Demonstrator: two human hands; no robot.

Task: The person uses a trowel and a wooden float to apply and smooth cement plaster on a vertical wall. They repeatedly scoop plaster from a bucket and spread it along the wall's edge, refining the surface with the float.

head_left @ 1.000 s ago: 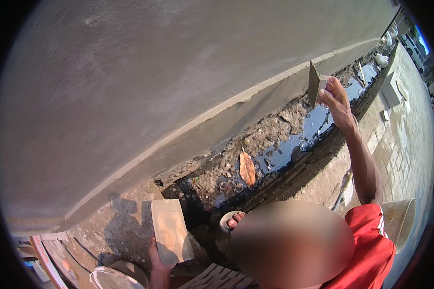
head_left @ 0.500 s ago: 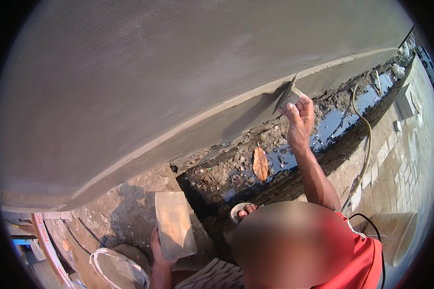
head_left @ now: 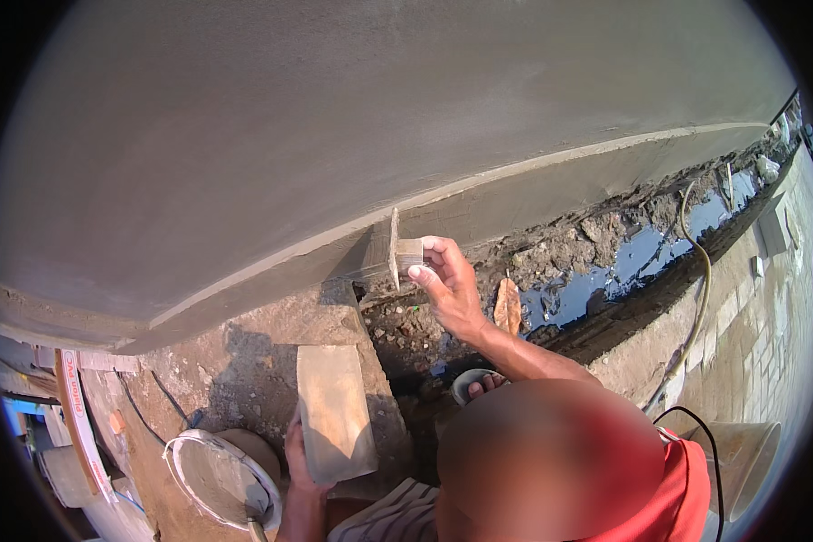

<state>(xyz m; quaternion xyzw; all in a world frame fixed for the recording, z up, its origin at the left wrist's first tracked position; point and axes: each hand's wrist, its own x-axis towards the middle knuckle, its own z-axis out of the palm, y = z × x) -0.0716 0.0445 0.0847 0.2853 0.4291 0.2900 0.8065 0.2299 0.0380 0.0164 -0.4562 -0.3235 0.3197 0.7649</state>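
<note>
My right hand (head_left: pixel 452 294) is closed on the block handle of a small plastering float (head_left: pixel 408 256). The float's thin plate is seen edge-on, beside the lower band (head_left: pixel 533 203) of a grey plastered wall (head_left: pixel 352 108). Whether the plate touches the band I cannot tell. Lower left, my left hand (head_left: pixel 299 459) grips the side of a rectangular, mortar-stained board (head_left: pixel 336 411), held flat over the concrete. Part of that hand's fingers is hidden by the board.
A bucket (head_left: pixel 173 479) stands at lower left; another pale bucket (head_left: pixel 736 452) is at right. Beside the wall runs a ditch with rubble and dark water (head_left: pixel 637 257), a brown leaf (head_left: pixel 507 309) in it. A hose (head_left: pixel 705 280) lies along the paving (head_left: pixel 741 343).
My right hand has brought the float left along the wall's lower band, and its plate has turned from slanted to nearly upright. My left hand still holds the board. The view has shifted slightly.
</note>
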